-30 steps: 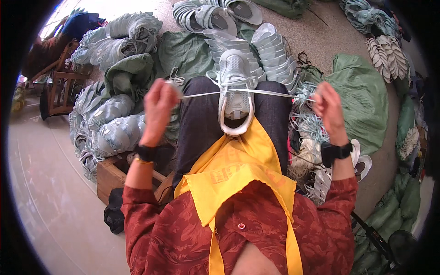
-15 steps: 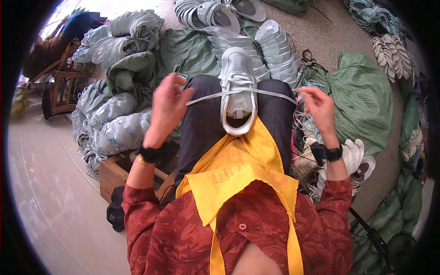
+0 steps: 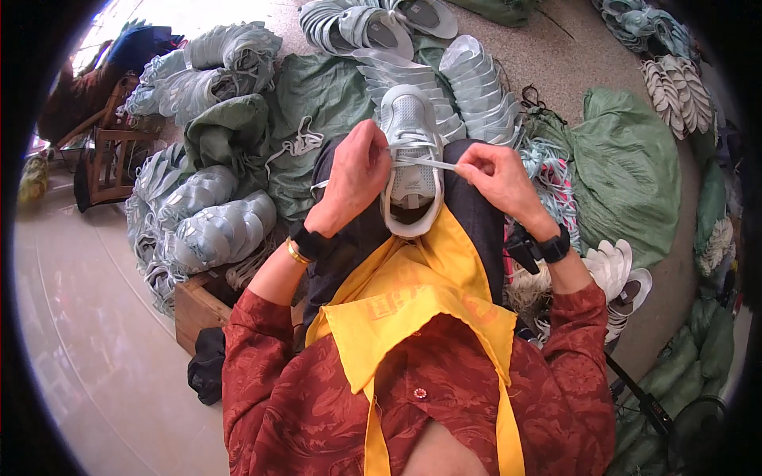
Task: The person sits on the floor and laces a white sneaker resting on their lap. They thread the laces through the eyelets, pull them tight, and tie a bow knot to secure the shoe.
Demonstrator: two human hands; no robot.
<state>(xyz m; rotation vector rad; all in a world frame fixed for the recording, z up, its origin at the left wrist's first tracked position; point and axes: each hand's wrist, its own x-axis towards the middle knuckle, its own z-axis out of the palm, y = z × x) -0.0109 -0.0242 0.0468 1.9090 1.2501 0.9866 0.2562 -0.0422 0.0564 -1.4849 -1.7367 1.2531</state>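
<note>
On the person's lap, between the knees, sits a pale grey-green shoe (image 3: 410, 155), toe pointing away, heel opening toward the yellow apron (image 3: 421, 305). Left hand (image 3: 355, 178) is right up against the shoe's left side, fingers curled in, closed on the white lace (image 3: 425, 161) where it crosses the tongue. Right hand (image 3: 496, 176) sits just beside the shoe on the other side, thumb and fingertips pinched on the far end of that same lace, which runs taut and slightly slanted between the two hands. Both wrists carry black bands, and there's a gold bangle (image 3: 297, 255) on the left one. Red patterned sleeves come in from below. All around: stacks of matching pale shoes (image 3: 208, 230) piled to the left, more nested in rows beyond the knees (image 3: 476, 87), green sacks (image 3: 635, 170) on the right, and a heap of loose laces (image 3: 548, 170) near the right hand. A wooden crate (image 3: 198, 305) sits low by the left elbow, and a wooden chair (image 3: 111, 159) stands well off to the left.
</note>
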